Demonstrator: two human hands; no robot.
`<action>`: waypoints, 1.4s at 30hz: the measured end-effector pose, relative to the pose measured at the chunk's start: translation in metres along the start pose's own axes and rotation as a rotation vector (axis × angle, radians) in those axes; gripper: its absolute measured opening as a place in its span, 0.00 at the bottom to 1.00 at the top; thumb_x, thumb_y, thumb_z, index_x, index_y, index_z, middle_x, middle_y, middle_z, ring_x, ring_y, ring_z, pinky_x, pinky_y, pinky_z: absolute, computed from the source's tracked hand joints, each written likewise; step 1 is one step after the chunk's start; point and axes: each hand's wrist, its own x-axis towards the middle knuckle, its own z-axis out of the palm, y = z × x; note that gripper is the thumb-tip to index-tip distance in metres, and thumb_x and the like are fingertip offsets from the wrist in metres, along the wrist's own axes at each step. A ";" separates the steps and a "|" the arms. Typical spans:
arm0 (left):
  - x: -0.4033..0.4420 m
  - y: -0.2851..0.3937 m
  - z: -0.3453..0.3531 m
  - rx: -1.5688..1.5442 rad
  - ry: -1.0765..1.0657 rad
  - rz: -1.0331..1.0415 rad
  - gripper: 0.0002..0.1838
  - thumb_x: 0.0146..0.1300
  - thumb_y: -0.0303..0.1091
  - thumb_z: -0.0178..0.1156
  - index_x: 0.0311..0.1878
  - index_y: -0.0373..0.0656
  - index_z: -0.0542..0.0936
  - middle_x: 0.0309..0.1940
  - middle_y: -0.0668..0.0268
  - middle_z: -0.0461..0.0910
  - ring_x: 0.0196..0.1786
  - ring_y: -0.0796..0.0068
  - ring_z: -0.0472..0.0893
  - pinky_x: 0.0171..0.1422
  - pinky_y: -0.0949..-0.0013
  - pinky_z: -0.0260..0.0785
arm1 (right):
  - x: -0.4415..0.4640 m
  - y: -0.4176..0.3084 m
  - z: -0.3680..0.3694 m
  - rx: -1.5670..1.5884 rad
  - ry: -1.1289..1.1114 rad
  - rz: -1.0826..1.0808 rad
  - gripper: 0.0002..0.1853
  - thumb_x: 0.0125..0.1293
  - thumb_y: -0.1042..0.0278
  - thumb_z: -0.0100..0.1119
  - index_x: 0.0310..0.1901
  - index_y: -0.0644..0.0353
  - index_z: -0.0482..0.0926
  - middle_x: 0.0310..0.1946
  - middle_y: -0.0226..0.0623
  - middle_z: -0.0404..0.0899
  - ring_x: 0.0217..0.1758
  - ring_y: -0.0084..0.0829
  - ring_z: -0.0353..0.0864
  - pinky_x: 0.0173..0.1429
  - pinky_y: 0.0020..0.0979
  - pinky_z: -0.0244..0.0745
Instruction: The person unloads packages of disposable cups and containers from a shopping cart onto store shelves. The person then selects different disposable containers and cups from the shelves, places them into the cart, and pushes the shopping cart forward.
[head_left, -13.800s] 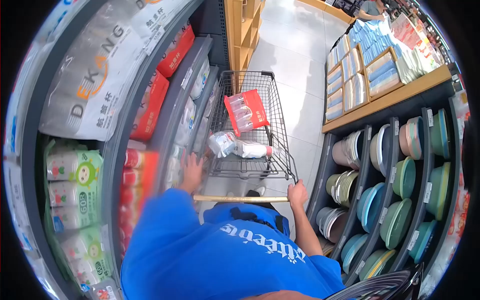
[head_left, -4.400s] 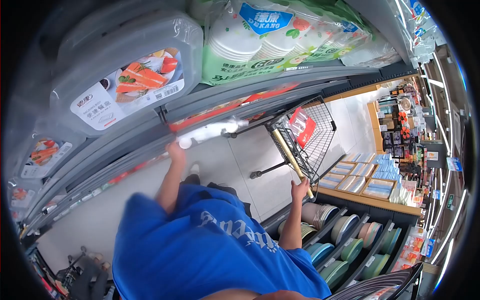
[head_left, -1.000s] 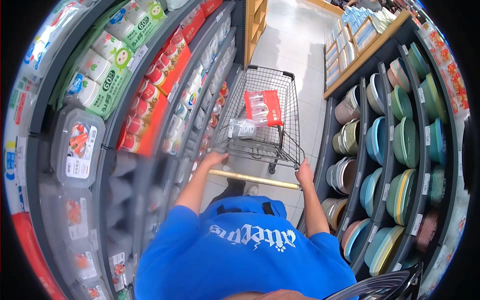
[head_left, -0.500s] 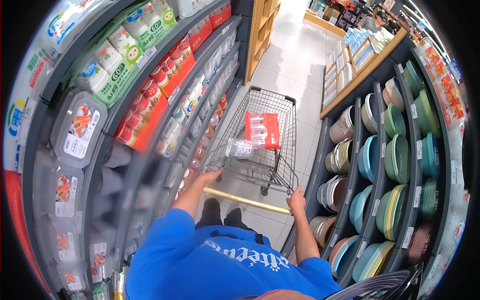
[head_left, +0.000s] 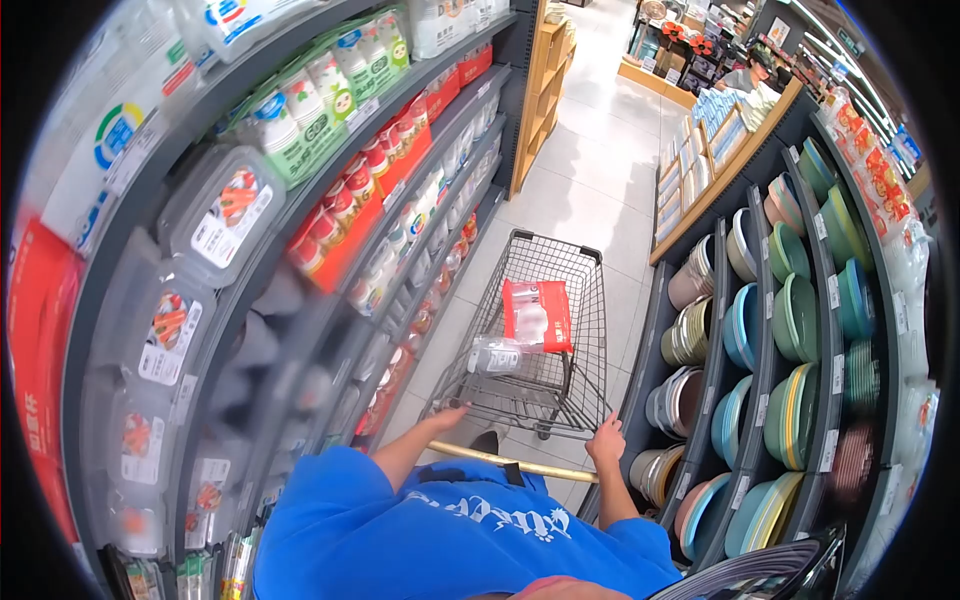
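A wire shopping cart [head_left: 590, 390] with a yellow handle bar [head_left: 510, 462] stands in front of my body. My left hand [head_left: 447, 418] is closed at the left end of the bar, on the cart's side frame; its fingers show only in part. At the rear right corner, my right hand [head_left: 606, 440] grips the frame beside the bar's other end. Inside the basket lies a red and clear pack [head_left: 537, 316] of what look like cups. A clear plastic package [head_left: 495, 355] with a white label rests against its near left side.
Shelves on the left hold clear lidded food containers [head_left: 235, 215], green cup packs [head_left: 300, 120] and red cup packs [head_left: 350, 200]. To the right, racks carry stacked plastic basins [head_left: 790, 420]. A wooden display [head_left: 720, 150] stands farther along the tiled aisle [head_left: 590, 150], near another person [head_left: 750, 75].
The cart and both hands sit lower in the view, nearer my body. The shelves have shifted in the view, with more aisle floor showing ahead. Both packs remain in the cart.
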 end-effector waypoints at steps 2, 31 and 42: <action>-0.020 -0.011 0.008 0.011 0.046 -0.022 0.54 0.68 0.71 0.47 0.80 0.33 0.45 0.81 0.44 0.24 0.84 0.54 0.29 0.85 0.58 0.29 | -0.024 -0.003 0.009 0.009 -0.005 0.033 0.53 0.50 0.68 0.73 0.75 0.67 0.51 0.58 0.54 0.71 0.58 0.50 0.78 0.57 0.42 0.79; -0.236 -0.242 0.031 0.182 0.042 -0.095 0.50 0.68 0.69 0.40 0.82 0.43 0.43 0.82 0.48 0.32 0.84 0.48 0.30 0.84 0.51 0.17 | -0.278 -0.051 0.151 0.004 0.025 -0.429 0.13 0.49 0.69 0.63 0.39 0.56 0.82 0.39 0.39 0.83 0.45 0.44 0.85 0.46 0.43 0.80; -0.269 -0.264 0.054 -0.005 0.211 -0.121 0.52 0.68 0.66 0.45 0.81 0.37 0.42 0.81 0.43 0.45 0.83 0.41 0.40 0.84 0.49 0.25 | -0.275 -0.069 0.123 -0.049 -0.086 -0.499 0.14 0.51 0.69 0.61 0.42 0.55 0.82 0.46 0.40 0.83 0.44 0.48 0.86 0.46 0.47 0.82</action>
